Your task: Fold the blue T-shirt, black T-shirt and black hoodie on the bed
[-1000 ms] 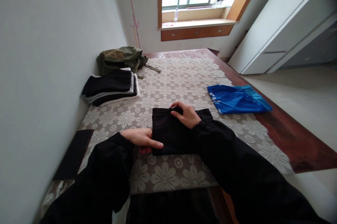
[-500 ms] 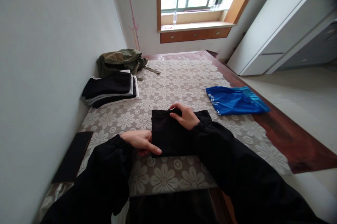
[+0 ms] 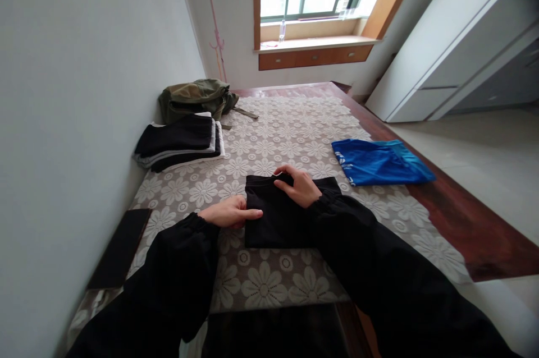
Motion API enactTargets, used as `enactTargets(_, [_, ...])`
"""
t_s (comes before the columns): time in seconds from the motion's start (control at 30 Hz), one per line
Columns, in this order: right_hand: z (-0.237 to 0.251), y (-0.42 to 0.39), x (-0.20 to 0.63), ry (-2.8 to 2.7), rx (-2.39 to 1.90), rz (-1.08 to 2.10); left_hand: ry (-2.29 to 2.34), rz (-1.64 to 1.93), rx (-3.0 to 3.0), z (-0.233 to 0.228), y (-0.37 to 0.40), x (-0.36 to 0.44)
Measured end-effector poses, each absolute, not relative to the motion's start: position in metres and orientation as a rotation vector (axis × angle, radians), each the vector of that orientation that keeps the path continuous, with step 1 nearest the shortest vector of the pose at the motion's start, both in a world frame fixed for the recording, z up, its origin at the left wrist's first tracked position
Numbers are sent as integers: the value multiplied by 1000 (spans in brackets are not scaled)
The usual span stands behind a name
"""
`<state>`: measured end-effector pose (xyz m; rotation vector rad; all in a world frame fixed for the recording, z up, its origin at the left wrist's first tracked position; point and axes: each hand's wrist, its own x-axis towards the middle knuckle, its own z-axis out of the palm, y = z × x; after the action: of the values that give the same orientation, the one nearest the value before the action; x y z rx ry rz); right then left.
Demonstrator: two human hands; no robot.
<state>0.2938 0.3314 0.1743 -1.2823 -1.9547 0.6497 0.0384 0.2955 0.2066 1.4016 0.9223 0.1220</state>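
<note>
A folded black garment (image 3: 278, 223) lies on the lace tablecloth (image 3: 265, 285) in front of me, its seamed edge facing away. My left hand (image 3: 227, 212) grips its left edge, with the thumb stretched over the top and the other fingers curled at the side, partly hidden. At the far edge my right hand (image 3: 300, 187) pinches the cloth between thumb and fingers; a small white bit shows there. Right of the hands rests a folded blue garment (image 3: 374, 163) with white marks. Folded black, grey and white clothes (image 3: 181, 139) are stacked at the left.
An olive backpack (image 3: 193, 100) leans by the wall behind the stack, its straps on the cloth. A flat dark panel (image 3: 120, 248) lies at the near left. The reddish wooden table edge (image 3: 484, 234) runs along the right, and a white refrigerator (image 3: 433, 49) stands beyond.
My left hand has slid up the garment's left edge, away from me, from the near corner to about mid-height. My right hand keeps its hold at the far edge.
</note>
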Motion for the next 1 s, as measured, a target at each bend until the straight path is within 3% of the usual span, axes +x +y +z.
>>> enactTargets(1.0, [183,325,292,-1899,-1175,567,1164,733,1357,178,301,53])
